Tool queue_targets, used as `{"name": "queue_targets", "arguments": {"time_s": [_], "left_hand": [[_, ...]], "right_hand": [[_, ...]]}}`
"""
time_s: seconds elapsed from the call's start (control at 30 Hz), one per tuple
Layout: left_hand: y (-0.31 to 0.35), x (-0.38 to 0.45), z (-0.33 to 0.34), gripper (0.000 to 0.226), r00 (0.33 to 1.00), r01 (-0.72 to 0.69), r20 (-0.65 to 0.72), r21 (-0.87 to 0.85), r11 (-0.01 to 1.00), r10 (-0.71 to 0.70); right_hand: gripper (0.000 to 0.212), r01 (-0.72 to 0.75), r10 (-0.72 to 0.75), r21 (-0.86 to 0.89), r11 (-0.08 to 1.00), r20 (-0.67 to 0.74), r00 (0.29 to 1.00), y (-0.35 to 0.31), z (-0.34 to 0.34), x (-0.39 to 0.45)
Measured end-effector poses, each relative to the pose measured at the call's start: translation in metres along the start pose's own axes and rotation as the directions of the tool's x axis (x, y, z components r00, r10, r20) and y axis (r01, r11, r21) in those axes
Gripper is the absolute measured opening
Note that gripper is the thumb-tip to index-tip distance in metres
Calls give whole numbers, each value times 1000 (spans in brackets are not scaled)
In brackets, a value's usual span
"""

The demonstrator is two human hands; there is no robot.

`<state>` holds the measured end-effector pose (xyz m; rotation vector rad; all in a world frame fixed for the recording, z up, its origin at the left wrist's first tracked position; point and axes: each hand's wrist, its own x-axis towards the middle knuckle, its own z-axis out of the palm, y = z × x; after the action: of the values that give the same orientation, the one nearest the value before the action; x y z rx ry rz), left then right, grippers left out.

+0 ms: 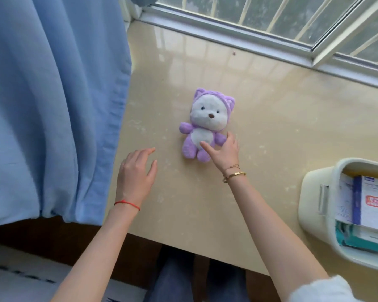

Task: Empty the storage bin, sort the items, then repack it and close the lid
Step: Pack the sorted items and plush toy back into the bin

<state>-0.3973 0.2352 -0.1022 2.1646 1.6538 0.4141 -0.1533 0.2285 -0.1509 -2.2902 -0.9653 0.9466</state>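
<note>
Storage bin (314, 192), cream and lidless, sits at the right edge of our beige sill (282, 127), with boxes and papers (371, 203) packed inside. Well apart from it, mid-sill, a purple plush toy (205, 125) lies face up. Our right hand (224, 150) rests on its lower body, thumb on the white belly and fingers spread over one arm, not clamped. Our left hand (136, 173) hovers open beside the blue curtain (52, 105), holding nothing
</note>
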Motion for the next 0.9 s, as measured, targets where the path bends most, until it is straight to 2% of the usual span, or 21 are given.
{"name": "queue_targets", "arguments": {"time_s": [0.17, 0.27, 0.37, 0.47, 0.57, 0.7, 0.9], "left_hand": [[-15, 0, 10, 31, 997, -10, 70, -34, 999, 13], [-14, -3, 12, 35, 994, -4, 106, -58, 998, 10], [-7, -6, 11, 34, 994, -1, 111, -83, 997, 10], [5, -8, 8, 31, 994, -25, 107, -97, 995, 36], [25, -12, 3, 31, 992, -65, 102, -100, 993, 75], [67, -25, -1, 33, 985, -128, 99, -103, 986, 138], [162, -69, 6, 30, 975, -198, 73, -124, 972, 208]], "right_hand": [[94, -87, 90, 139, 987, -18, 996, -7, 28, 15], [81, -133, 142, 211, 968, -26, 990, -7, 32, 16], [68, -130, 147, 260, 957, -47, 988, -4, 26, 14], [66, -128, 145, 284, 950, -42, 989, 8, 10, 1], [70, -105, 130, 352, 930, -50, 990, 21, -19, -21], [63, -48, 94, 411, 910, -94, 991, 43, -80, -66], [58, 22, 50, 383, 923, -178, 983, 113, -197, -144]]}}
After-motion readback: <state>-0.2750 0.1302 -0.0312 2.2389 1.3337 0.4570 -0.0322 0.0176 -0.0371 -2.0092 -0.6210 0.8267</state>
